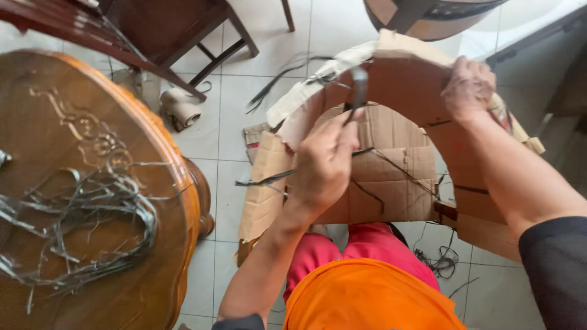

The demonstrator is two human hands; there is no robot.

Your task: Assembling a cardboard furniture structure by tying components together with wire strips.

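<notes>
Above the orange shirt [367, 296], the left hand [324, 165] pinches a dark strip [359, 91] against the arched cardboard [403, 79], which the right hand [469, 88] grips at its top, apparently to steady it, with a wooden table [55, 122] left of the cardboard.

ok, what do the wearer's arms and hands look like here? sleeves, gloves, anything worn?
Both hands are bare: no gloves, and no rings, watch or bands that I can see on the left hand or the right hand. The forearms are uncovered. Dark, near-black sleeves are pushed up toward the elbows; the left one only shows at the bottom edge of the view. No markings are visible on the fabric.
</notes>
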